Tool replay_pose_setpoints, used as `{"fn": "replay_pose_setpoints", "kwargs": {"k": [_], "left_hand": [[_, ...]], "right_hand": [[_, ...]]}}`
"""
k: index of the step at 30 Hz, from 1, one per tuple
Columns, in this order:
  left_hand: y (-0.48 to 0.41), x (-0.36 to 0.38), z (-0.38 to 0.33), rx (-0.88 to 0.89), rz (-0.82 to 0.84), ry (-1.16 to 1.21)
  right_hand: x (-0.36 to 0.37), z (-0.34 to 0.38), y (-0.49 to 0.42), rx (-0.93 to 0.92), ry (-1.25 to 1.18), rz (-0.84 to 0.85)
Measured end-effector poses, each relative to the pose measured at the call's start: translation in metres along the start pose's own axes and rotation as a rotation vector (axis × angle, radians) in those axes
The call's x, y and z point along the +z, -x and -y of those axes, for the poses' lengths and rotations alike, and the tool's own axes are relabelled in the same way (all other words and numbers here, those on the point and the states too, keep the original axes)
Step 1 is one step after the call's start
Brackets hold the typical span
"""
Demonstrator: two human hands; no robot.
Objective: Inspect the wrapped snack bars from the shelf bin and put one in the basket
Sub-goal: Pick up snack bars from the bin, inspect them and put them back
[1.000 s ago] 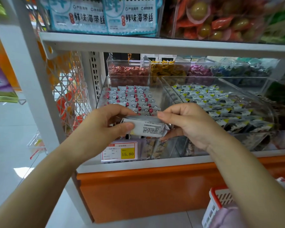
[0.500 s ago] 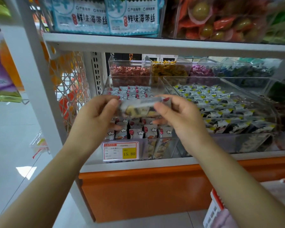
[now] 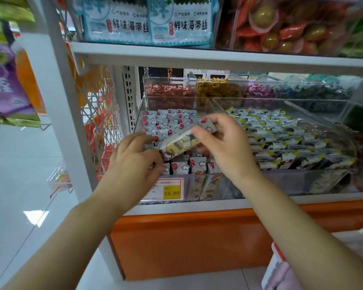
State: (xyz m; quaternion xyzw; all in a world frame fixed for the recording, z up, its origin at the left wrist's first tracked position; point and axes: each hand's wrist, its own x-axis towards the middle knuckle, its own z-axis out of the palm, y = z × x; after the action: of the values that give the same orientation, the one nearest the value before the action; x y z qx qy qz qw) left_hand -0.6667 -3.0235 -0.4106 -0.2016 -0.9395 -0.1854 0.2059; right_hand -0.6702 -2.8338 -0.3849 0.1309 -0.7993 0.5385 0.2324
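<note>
My right hand (image 3: 224, 147) is shut on a wrapped snack bar (image 3: 181, 142), held tilted with its red-dotted end up, just above the clear shelf bin (image 3: 216, 185). The bin is full of several grey bars with red and white marks (image 3: 170, 120). My left hand (image 3: 134, 162) is lower, at the bin's front left. Its thumb and forefinger pinch a grey wrapper end beside the held bar's lower end; I cannot tell whether it belongs to that bar or another. The red and white basket (image 3: 276, 258) shows at the bottom right, partly behind my right forearm.
A second clear bin (image 3: 352, 155) of yellow and black wrapped bars sits right of it. Small candy bins (image 3: 170, 92) stand behind. The upper shelf board (image 3: 197, 57) hangs close overhead. A yellow price tag (image 3: 171, 192) marks the bin front. A wire rack (image 3: 96, 114) flanks the left.
The bar was held level and turned between both hands. Now it is tilted with my right hand at its upper end, and my left hand has dropped toward the bin.
</note>
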Motion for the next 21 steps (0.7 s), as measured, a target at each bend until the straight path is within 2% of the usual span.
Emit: {"fn": "replay_pose_setpoints", "kwargs": {"k": [3, 7, 10, 14, 17, 18, 21], "left_hand": [[0.003, -0.002, 0.001, -0.01, -0.011, 0.007], [0.005, -0.003, 0.0, -0.003, -0.024, 0.004], [0.004, -0.007, 0.001, 0.008, -0.024, -0.028], [0.003, -0.017, 0.005, 0.016, -0.082, -0.019], [0.003, -0.021, 0.008, -0.002, -0.1, -0.012], [0.003, -0.021, 0.009, -0.01, -0.098, -0.011], [0.004, -0.021, 0.01, -0.017, -0.104, -0.001]], "right_hand": [[0.011, 0.002, -0.011, -0.069, 0.217, 0.071], [0.028, 0.008, -0.022, -0.117, 0.383, 0.142], [0.035, 0.012, -0.032, -0.126, 0.533, 0.282], [0.042, 0.008, -0.026, -0.162, 0.535, 0.423], [0.047, 0.0, -0.022, -0.3, 0.808, 0.511], [0.046, -0.001, -0.027, -0.267, 0.782, 0.492], [0.041, 0.007, -0.046, -0.049, 0.385, 0.325]]}}
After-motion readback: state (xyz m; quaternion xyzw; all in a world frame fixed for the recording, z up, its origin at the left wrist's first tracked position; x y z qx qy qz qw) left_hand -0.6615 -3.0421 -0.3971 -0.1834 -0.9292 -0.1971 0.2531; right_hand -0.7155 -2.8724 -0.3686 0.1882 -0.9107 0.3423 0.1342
